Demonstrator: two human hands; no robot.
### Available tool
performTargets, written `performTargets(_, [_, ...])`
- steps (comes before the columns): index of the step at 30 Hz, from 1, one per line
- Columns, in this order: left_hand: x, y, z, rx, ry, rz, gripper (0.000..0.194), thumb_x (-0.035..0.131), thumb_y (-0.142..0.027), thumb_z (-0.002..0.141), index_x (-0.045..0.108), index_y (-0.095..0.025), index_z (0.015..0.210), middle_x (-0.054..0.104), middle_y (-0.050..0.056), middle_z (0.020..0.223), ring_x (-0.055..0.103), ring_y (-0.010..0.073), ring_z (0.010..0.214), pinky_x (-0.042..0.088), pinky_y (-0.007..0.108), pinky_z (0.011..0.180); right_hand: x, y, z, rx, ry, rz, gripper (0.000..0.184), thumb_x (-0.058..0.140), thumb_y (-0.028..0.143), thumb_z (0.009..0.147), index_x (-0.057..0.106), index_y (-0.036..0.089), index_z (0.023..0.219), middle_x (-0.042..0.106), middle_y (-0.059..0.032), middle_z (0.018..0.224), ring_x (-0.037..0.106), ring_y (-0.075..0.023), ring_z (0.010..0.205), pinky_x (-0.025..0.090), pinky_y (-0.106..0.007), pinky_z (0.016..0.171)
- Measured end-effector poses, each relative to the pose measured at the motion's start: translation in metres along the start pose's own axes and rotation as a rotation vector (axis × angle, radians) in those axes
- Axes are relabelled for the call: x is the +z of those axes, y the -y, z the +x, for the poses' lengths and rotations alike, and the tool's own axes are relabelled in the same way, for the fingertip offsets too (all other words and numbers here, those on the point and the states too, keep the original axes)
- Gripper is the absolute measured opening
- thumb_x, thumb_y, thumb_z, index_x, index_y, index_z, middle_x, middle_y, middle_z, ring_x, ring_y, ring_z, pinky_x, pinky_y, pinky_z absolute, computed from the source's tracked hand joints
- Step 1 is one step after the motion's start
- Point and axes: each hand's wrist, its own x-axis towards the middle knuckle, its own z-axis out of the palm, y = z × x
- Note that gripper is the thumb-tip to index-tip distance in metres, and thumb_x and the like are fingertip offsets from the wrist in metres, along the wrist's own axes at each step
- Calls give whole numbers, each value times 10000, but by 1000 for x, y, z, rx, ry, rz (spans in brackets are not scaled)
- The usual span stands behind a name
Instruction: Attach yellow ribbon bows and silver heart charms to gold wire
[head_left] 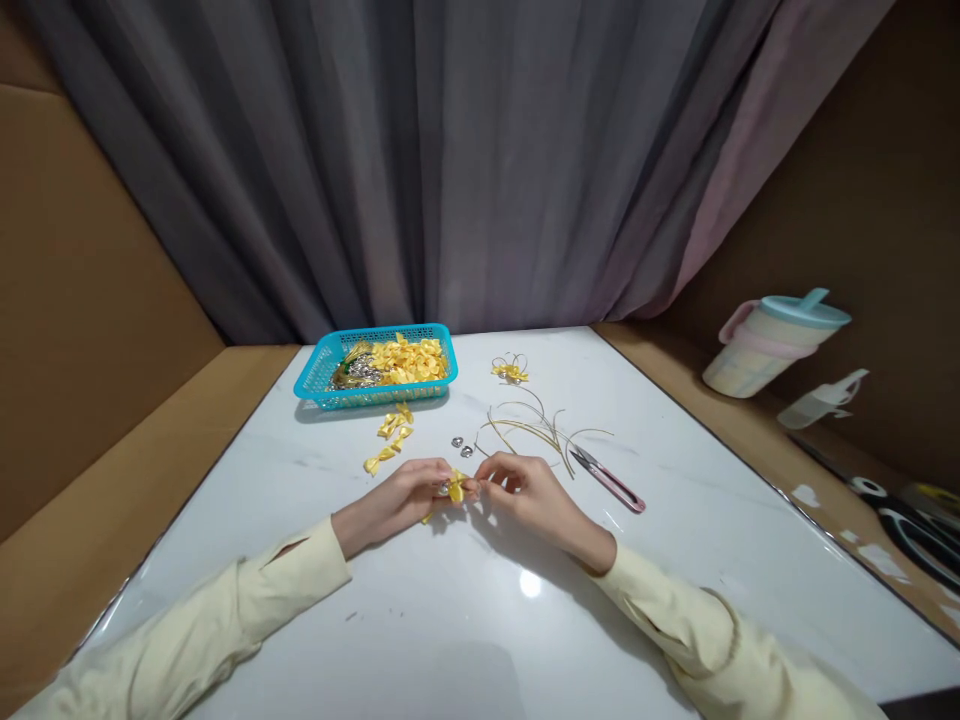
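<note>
My left hand (409, 495) is closed on a yellow ribbon bow (457, 487), with a small silvery piece showing beside it. Close against the bow's right side, my right hand (521, 490) pinches with thumb and forefinger; what lies in the pinch is too small to make out. Just beyond the hands are two small silver bells or beads (462, 447). Several loose yellow bows (390, 440) lie past my left hand. Cut lengths of thin gold cord (525, 430) and a pair of thread snips (609, 480) with pink handles rest beyond my right hand.
A blue plastic basket (375, 398) at the back left holds yellow bows, silver pieces and a cord bundle. A bow with looped cord (511, 371) lies at the back. Off the right edge stand a lidded cup (772, 345), a small bottle (821, 402) and black-handled scissors (919, 540).
</note>
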Motion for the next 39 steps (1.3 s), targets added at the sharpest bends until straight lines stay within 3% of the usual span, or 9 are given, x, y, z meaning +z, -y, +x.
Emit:
performTargets(4, [-5, 1, 3, -28, -3, -73, 215, 696, -254, 669, 516, -145, 627, 573, 13, 663, 550, 128, 686, 412, 229, 689, 7, -1, -1, 90, 4, 94, 115, 501, 106, 700, 595, 166, 730, 540, 43, 551, 457, -88, 497, 334, -204, 509])
performTargets(10, [-3, 1, 0, -65, -20, -61, 214, 739, -222, 659, 564, -117, 719, 595, 39, 696, 552, 131, 659, 374, 221, 610, 6, 6, -1, 304, 139, 432, 49, 491, 185, 706, 534, 163, 695, 507, 36, 528, 431, -73, 438, 319, -182, 418])
performTargets(15, [-2, -1, 2, 9, -129, -61, 238, 739, -213, 685, 559, -162, 833, 545, -31, 688, 487, 69, 595, 320, 174, 533, -2, 8, 0, 455, 267, 702, 63, 547, 203, 672, 568, 148, 696, 562, 7, 668, 506, -54, 536, 419, -170, 543])
performTargets(20, [-4, 1, 4, 71, -188, -66, 267, 735, -187, 696, 571, -169, 906, 568, -24, 747, 510, 74, 669, 356, 166, 598, 1, 4, -3, 594, 374, 757, 141, 672, 191, 663, 665, 91, 762, 648, -72, 741, 584, -82, 617, 470, -204, 661])
performTargets(23, [-5, 2, 3, 58, -174, -77, 239, 736, -187, 696, 591, -154, 883, 559, -23, 715, 506, 76, 654, 348, 169, 584, 2, 3, -3, 550, 288, 756, 140, 709, 204, 664, 676, 108, 761, 677, -83, 800, 609, -94, 685, 466, -199, 693])
performTargets(27, [-4, 3, 2, 3, -94, -115, 232, 721, -230, 716, 607, -132, 893, 570, 13, 761, 515, 99, 675, 356, 192, 597, -1, 2, -1, 427, 50, 693, 156, 718, 221, 669, 668, 135, 789, 692, -64, 796, 629, -119, 786, 457, -193, 708])
performTargets(32, [6, 5, -2, -51, 42, -171, 180, 689, -187, 739, 615, -106, 882, 578, 65, 875, 526, 126, 772, 374, 211, 676, 3, 8, -1, 344, -121, 561, 228, 705, 294, 682, 680, 110, 815, 650, -45, 647, 590, -115, 561, 441, -214, 502])
performTargets(36, [14, 6, -8, -66, 79, -200, 121, 653, -176, 765, 612, -108, 857, 555, 58, 850, 499, 118, 758, 365, 209, 667, 7, 17, -6, 252, -222, 423, 203, 680, 312, 713, 685, 120, 781, 586, -5, 506, 518, -110, 433, 435, -244, 456])
performTargets(39, [18, 4, -12, -55, 59, -199, 102, 646, -155, 764, 605, -122, 851, 529, 24, 781, 462, 95, 690, 345, 198, 627, 7, 13, -11, 8, -325, 167, 98, 628, 230, 762, 691, 158, 782, 634, -24, 593, 541, -119, 485, 468, -262, 532])
